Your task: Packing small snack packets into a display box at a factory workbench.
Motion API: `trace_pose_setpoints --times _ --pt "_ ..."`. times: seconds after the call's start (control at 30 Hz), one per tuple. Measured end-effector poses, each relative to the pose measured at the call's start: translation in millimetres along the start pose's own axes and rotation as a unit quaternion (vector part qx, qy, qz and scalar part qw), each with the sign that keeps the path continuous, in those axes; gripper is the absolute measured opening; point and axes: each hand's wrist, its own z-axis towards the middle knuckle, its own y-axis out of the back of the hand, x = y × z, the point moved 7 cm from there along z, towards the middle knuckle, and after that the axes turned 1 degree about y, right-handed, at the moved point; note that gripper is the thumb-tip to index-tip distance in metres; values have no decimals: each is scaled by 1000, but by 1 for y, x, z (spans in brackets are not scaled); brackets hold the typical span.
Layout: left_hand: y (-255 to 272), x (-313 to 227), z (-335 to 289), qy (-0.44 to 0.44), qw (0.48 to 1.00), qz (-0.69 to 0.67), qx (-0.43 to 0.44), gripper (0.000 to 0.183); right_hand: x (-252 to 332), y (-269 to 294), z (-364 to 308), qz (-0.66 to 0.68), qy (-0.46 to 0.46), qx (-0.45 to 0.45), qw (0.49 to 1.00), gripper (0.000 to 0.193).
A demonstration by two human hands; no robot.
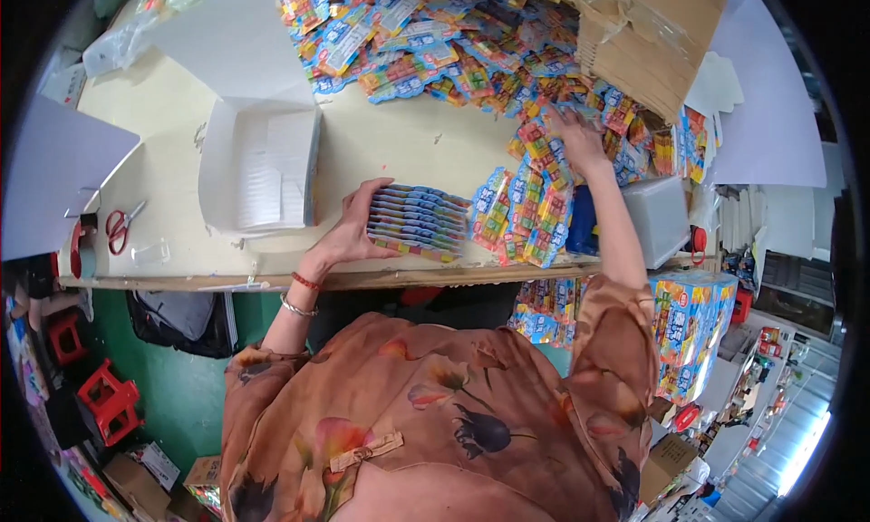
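My left hand (pixel 349 234) is closed round one end of a stack of colourful candy packets (pixel 419 221), thumb below and fingers above. The stack stands on edge at the table's near side. Farther right, my right hand (pixel 577 140) reaches over the near edge of a big heap of the same packets (pixel 453 46). Its fingers are stretched out over the packets and nothing shows gripped in them. Between the hands, several loose packets (pixel 526 209) lie flat and overlapping, just right of the stack.
An open white box (pixel 258 173) with its lid raised stands left of the stack. Red-handled scissors (pixel 118 230) lie at the far left. A cardboard carton (pixel 648 37) leans over the heap at the back right. A translucent bin (pixel 657 221) is beside my right forearm.
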Motion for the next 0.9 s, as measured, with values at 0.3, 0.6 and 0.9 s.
trace_pose_setpoints --times 0.3,0.6,0.9 --pt "-3 2 -2 -42 995 -94 -3 97 124 75 -10 773 -96 -186 599 21" --pt "-7 1 -10 -74 997 -3 -34 123 166 28 -27 789 -41 12 613 44" --pt "-5 -6 -2 -77 996 -10 -35 143 183 42 -68 722 32 55 689 31"
